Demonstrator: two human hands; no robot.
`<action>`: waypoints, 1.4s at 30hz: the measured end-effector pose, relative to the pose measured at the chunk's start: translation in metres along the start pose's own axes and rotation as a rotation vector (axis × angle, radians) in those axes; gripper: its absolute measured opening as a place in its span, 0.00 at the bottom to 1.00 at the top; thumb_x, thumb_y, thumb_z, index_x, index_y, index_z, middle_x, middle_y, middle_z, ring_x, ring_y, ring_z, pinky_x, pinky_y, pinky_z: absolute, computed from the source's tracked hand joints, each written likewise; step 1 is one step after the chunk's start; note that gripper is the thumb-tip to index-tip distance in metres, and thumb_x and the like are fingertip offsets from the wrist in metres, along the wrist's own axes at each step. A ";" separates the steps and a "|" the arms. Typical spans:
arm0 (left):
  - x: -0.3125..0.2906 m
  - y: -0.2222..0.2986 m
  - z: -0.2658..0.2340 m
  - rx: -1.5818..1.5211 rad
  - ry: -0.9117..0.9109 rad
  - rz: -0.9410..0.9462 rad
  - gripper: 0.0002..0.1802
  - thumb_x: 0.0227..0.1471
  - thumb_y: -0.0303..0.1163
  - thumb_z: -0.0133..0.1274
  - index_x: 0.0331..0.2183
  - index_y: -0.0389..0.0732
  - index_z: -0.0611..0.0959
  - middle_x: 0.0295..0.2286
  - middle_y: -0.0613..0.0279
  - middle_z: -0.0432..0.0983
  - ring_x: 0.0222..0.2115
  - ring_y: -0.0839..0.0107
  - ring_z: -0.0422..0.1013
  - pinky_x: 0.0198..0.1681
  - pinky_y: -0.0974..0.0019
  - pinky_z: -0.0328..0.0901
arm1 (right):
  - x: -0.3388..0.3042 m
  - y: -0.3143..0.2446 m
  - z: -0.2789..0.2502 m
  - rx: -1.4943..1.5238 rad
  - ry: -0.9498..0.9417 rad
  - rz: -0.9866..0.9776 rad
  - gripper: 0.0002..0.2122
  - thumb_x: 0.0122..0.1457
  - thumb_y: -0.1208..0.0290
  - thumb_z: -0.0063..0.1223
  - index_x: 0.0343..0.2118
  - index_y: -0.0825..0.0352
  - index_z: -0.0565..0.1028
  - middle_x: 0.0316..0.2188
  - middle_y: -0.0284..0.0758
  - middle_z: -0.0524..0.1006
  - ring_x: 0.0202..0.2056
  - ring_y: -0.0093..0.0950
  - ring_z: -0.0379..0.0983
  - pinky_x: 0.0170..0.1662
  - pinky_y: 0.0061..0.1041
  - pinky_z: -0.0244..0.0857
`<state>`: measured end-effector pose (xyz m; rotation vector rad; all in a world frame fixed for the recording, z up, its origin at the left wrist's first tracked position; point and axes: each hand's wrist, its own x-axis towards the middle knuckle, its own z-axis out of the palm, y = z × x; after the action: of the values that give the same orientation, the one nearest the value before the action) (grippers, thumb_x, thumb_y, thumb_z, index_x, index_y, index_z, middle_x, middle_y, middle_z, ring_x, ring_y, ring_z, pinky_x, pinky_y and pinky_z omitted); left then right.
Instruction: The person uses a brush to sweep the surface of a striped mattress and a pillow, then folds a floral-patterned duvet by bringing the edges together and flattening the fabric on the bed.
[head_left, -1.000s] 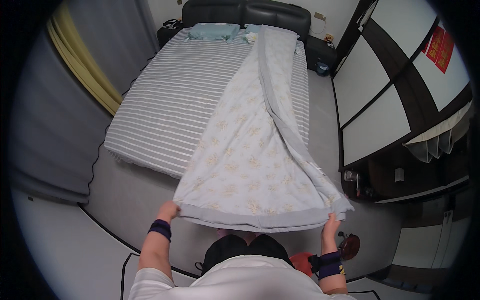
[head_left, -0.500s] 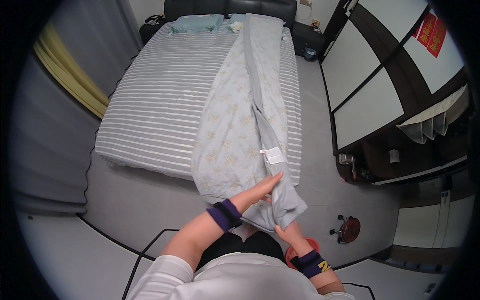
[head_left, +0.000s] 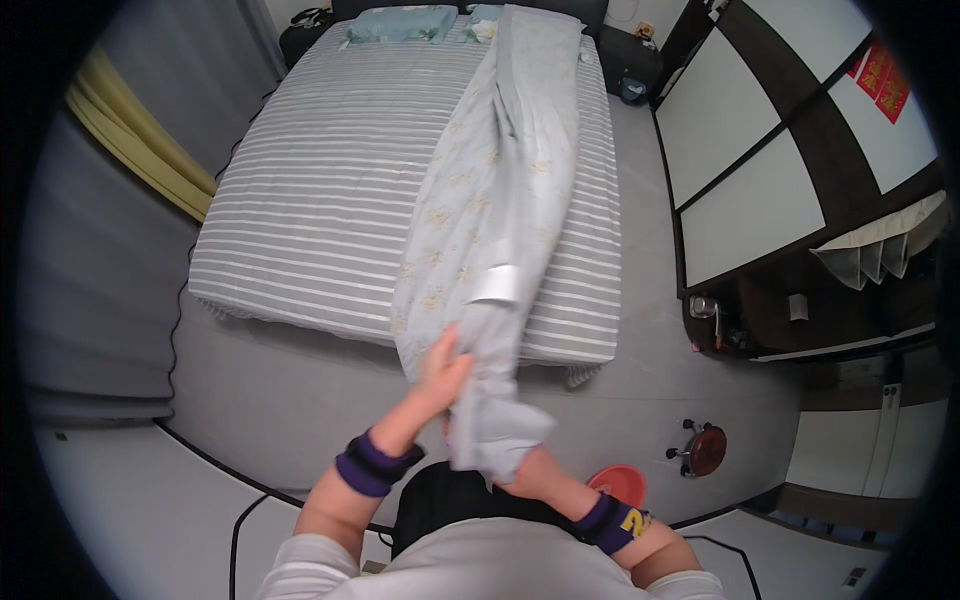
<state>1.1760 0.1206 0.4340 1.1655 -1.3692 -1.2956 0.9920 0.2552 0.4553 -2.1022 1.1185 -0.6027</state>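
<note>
A pale floral quilt (head_left: 440, 240) with a grey side lies folded lengthwise along the right part of the bed. Its near end hangs past the foot of the bed in front of me, with a white label patch (head_left: 495, 284) on the grey side. My right hand (head_left: 528, 474) is closed on the quilt's lowest end; part of its fingers is hidden by the fabric. Against the quilt's left edge, higher up, lies my left hand (head_left: 443, 372), fingers stretched and thumb apart, slightly blurred. Purple bands circle both wrists.
The bed (head_left: 300, 230) has a grey-and-white striped sheet and blue pillows (head_left: 403, 24) at its head. To the right stand a wardrobe (head_left: 750, 190) with shelves and a red-topped wheeled stool (head_left: 708, 450). A red basin (head_left: 618, 484) is on the floor beside my right forearm. Grey curtains (head_left: 110, 300) hang at left.
Both hands have moved left, carrying the quilt's near end with them. The grey side now lies over more of the floral side, and the left hand sits at the quilt's left edge.
</note>
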 end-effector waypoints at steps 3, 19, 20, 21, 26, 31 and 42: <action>-0.035 -0.049 -0.075 -0.216 0.122 -0.160 0.26 0.43 0.20 0.41 0.49 0.30 0.67 0.45 0.54 0.68 0.46 0.68 0.65 0.51 0.67 0.58 | 0.040 0.001 0.059 -0.002 -0.297 0.028 0.15 0.43 0.66 0.57 0.36 0.62 0.73 0.32 0.39 0.75 0.34 0.39 0.73 0.35 0.37 0.68; -0.090 -0.204 -0.135 -0.269 0.041 -1.065 0.31 0.45 0.39 0.53 0.47 0.29 0.68 0.40 0.52 0.71 0.38 0.65 0.69 0.41 0.65 0.64 | 0.073 0.082 0.219 0.553 -0.356 0.214 0.21 0.45 0.69 0.56 0.42 0.67 0.66 0.33 0.43 0.74 0.35 0.36 0.73 0.34 0.34 0.67; -0.088 -0.195 -0.133 -0.293 0.060 -1.080 0.30 0.44 0.37 0.54 0.46 0.29 0.68 0.39 0.51 0.71 0.37 0.64 0.70 0.40 0.65 0.65 | 0.063 0.082 0.208 0.882 -0.370 0.427 0.19 0.48 0.66 0.54 0.43 0.65 0.65 0.36 0.41 0.73 0.38 0.34 0.72 0.39 0.32 0.67; -0.080 -0.182 -0.127 -0.287 0.040 -1.083 0.30 0.44 0.37 0.54 0.46 0.29 0.68 0.39 0.51 0.71 0.37 0.64 0.70 0.40 0.65 0.65 | 0.042 0.103 0.217 0.883 -0.352 0.438 0.19 0.48 0.66 0.54 0.43 0.65 0.65 0.36 0.41 0.73 0.38 0.34 0.72 0.39 0.32 0.67; -0.059 -0.102 -0.103 -0.541 0.037 -1.047 0.26 0.44 0.36 0.53 0.43 0.29 0.71 0.34 0.53 0.74 0.31 0.66 0.72 0.34 0.67 0.67 | -0.008 0.152 0.255 1.771 0.015 1.570 0.18 0.54 0.64 0.48 0.47 0.61 0.65 0.38 0.42 0.72 0.40 0.40 0.69 0.46 0.38 0.64; -0.069 -0.077 -0.094 -0.681 0.084 -1.234 0.19 0.44 0.36 0.52 0.35 0.30 0.78 0.30 0.55 0.75 0.27 0.68 0.73 0.32 0.67 0.67 | 0.027 0.120 0.254 2.006 0.165 1.326 0.19 0.54 0.63 0.48 0.49 0.62 0.64 0.43 0.41 0.70 0.45 0.38 0.67 0.48 0.37 0.62; -0.042 -0.035 -0.097 -0.312 0.069 -1.097 0.23 0.41 0.37 0.54 0.38 0.31 0.76 0.29 0.57 0.74 0.29 0.68 0.71 0.32 0.67 0.65 | 0.004 0.211 0.181 1.525 0.918 0.694 0.20 0.58 0.65 0.45 0.53 0.64 0.62 0.52 0.33 0.65 0.52 0.30 0.62 0.53 0.32 0.59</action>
<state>1.2805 0.1464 0.4043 1.7807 -0.3614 -2.0729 1.0002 0.2283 0.1783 -0.0664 1.0759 -1.4476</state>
